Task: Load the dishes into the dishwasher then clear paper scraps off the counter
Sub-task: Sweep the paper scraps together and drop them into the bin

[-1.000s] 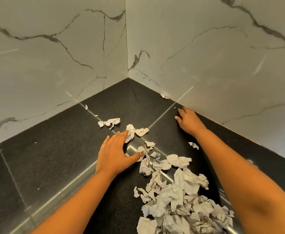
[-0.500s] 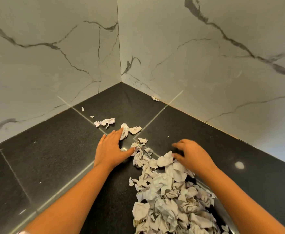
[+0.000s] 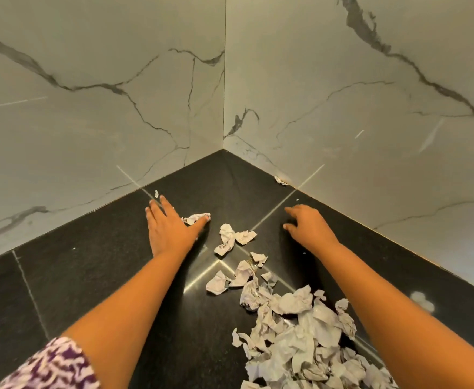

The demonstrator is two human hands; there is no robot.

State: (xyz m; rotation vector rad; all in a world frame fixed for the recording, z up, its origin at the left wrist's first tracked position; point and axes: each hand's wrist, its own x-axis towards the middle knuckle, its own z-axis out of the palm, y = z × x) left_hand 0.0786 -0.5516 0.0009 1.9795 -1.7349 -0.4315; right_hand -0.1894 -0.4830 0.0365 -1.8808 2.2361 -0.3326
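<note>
Crumpled white paper scraps (image 3: 292,327) heaped on the black counter (image 3: 90,262), strays toward the corner.

**1 head-worn view, aimed into a corner**

1 wide-angle camera, worn on the person's head, looks forward and steeply down into the corner where the black counter (image 3: 75,276) meets 2 marble walls (image 3: 90,108). It sits near. Both forearms enter from the bottom edge, and the left hand (image 3: 171,228) and right hand (image 3: 309,228) lie mid-frame.

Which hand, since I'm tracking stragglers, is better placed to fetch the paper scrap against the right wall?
Likely the right hand: nearer that paper scrap, same side. The left hand touches a crumpled scrap farther left.
</note>
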